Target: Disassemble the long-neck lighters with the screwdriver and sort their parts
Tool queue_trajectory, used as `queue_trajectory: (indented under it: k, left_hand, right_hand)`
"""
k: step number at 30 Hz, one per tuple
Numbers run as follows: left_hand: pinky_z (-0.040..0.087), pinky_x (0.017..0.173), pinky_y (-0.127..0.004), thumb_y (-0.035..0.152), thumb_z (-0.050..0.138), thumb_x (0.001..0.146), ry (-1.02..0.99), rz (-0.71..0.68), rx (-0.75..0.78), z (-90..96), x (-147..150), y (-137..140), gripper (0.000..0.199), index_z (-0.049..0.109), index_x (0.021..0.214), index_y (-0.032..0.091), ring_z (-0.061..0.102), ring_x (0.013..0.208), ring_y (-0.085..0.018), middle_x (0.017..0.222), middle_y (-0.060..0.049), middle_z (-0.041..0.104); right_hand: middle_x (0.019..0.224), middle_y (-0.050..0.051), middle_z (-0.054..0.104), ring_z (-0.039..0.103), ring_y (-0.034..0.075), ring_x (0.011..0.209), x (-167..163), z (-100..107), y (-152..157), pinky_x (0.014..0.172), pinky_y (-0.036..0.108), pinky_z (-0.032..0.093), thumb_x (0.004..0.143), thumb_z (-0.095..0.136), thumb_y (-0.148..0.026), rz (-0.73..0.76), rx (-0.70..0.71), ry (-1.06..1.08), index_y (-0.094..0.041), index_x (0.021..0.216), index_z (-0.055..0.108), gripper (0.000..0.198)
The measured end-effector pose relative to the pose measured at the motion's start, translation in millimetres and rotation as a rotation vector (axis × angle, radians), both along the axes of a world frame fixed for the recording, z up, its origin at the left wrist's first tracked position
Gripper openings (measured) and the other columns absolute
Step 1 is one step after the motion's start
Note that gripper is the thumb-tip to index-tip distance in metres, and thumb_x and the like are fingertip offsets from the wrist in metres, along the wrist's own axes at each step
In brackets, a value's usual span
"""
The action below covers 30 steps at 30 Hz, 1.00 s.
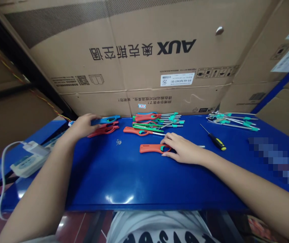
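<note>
Head view: my right hand [180,148] is grasping an orange lighter [151,148] on the blue table [124,179], its teal trigger [162,148] showing and its metal tube [202,146] poking out; my left hand [82,125] is resting at red casings [105,130], whether gripping I cannot tell.

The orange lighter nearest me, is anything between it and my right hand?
Nothing visible: your right hand is touching the orange lighter around its teal trigger. The screwdriver lies farther right, not between them.
</note>
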<state>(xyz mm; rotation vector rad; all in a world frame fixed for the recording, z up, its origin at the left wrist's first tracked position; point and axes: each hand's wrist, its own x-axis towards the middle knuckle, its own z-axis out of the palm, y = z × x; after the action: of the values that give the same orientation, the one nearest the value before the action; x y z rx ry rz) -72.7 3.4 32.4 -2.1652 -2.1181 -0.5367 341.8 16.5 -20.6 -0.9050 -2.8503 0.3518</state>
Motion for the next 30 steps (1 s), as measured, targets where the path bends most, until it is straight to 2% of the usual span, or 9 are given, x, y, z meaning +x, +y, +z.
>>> queue_trajectory:
  k: [3, 6, 9, 11, 14, 17, 19, 22, 30]
  left_hand:
    - [0.037, 0.115, -0.052, 0.031, 0.061, 0.093, 0.006, 0.097, 0.05, -6.4, -2.0, 6.2, 0.041, 0.058, 0.123, 0.004, 0.051, 0.127, -0.035, 0.132, -0.014, 0.059]
    - [0.034, 0.117, -0.05, 0.024, 0.06, 0.09, -0.015, 0.082, 0.158, -16.1, 13.0, 12.9, 0.036, 0.061, 0.122, 0.008, 0.046, 0.133, -0.035, 0.136, -0.013, 0.056]
    - [0.038, 0.113, -0.049, 0.027, 0.057, 0.092, -0.034, -0.002, 0.295, -20.6, 49.4, 8.6, 0.029, 0.065, 0.117, 0.016, 0.05, 0.129, -0.032, 0.128, -0.012, 0.059]
    - [0.043, 0.108, -0.047, 0.032, 0.054, 0.096, -0.085, -0.181, 0.331, -21.7, 81.7, -3.3, 0.025, 0.067, 0.112, 0.019, 0.056, 0.117, -0.028, 0.115, -0.01, 0.064]
    - [0.048, 0.103, -0.042, 0.037, 0.056, 0.097, -0.15, -0.544, 0.134, -27.6, 128.5, -29.0, 0.027, 0.068, 0.115, 0.02, 0.06, 0.112, -0.026, 0.116, -0.01, 0.065]
    - [0.049, 0.104, -0.041, 0.04, 0.069, 0.092, -0.214, -0.747, -0.123, -41.8, 159.9, -50.1, 0.043, 0.063, 0.13, 0.022, 0.06, 0.117, -0.026, 0.126, -0.011, 0.063]
    - [0.05, 0.102, -0.039, 0.031, 0.064, 0.095, -0.26, -0.777, -0.194, -53.0, 170.5, -56.7, 0.04, 0.06, 0.134, 0.022, 0.06, 0.115, -0.025, 0.124, -0.01, 0.063]
    - [0.051, 0.1, -0.04, 0.022, 0.059, 0.097, -0.305, -0.721, -0.179, -64.9, 175.7, -58.0, 0.033, 0.063, 0.13, 0.019, 0.061, 0.11, -0.024, 0.118, -0.01, 0.065]
    - [0.05, 0.101, -0.044, 0.022, 0.058, 0.098, -0.307, -0.707, -0.147, -67.4, 177.9, -60.1, 0.031, 0.063, 0.128, 0.02, 0.061, 0.107, -0.025, 0.115, -0.01, 0.065]
  right_hand:
    - [0.117, 0.013, 0.057, 0.053, 0.027, 0.107, 2.8, 1.4, -0.5, 0.091, 0.041, 0.046, 0.096, 0.06, -0.044, 0.031, -0.039, 0.033, -0.018, 0.117, 0.06, 0.034]
    - [0.117, 0.012, 0.057, 0.053, 0.026, 0.107, 2.2, 2.5, -1.8, 0.091, 0.04, 0.046, 0.094, 0.063, -0.043, 0.035, -0.087, 0.047, -0.019, 0.116, 0.06, 0.032]
    - [0.116, 0.011, 0.059, 0.053, 0.026, 0.107, 0.0, 2.8, -3.7, 0.092, 0.04, 0.045, 0.091, 0.068, -0.04, 0.024, -0.131, 0.073, -0.019, 0.113, 0.059, 0.032]
    - [0.114, 0.009, 0.06, 0.054, 0.025, 0.105, -1.2, 2.4, -5.2, 0.093, 0.04, 0.044, 0.089, 0.071, -0.039, 0.009, -0.169, 0.103, -0.018, 0.11, 0.057, 0.033]
    - [0.112, 0.008, 0.06, 0.056, 0.023, 0.101, -1.9, 1.9, -7.3, 0.091, 0.037, 0.046, 0.088, 0.072, -0.039, -0.019, -0.257, 0.119, -0.018, 0.11, 0.055, 0.035]
    - [0.116, 0.009, 0.058, 0.055, 0.022, 0.104, -1.5, 2.8, -8.4, 0.092, 0.036, 0.046, 0.088, 0.071, -0.039, 0.004, -0.302, 0.106, -0.018, 0.113, 0.054, 0.036]
    - [0.117, 0.009, 0.057, 0.054, 0.023, 0.107, -1.1, 3.9, -8.6, 0.096, 0.037, 0.045, 0.088, 0.072, -0.04, 0.03, -0.286, 0.107, -0.018, 0.111, 0.054, 0.037]
    - [0.115, 0.008, 0.057, 0.053, 0.023, 0.108, -0.8, 5.5, -9.6, 0.096, 0.037, 0.044, 0.084, 0.076, -0.042, 0.021, -0.25, 0.116, -0.019, 0.107, 0.053, 0.039]
    - [0.106, 0.008, 0.063, 0.057, 0.024, 0.098, -4.6, 14.3, -17.8, 0.083, 0.034, 0.045, 0.08, 0.08, -0.047, -0.052, -0.204, 0.007, -0.018, 0.101, 0.054, 0.044]
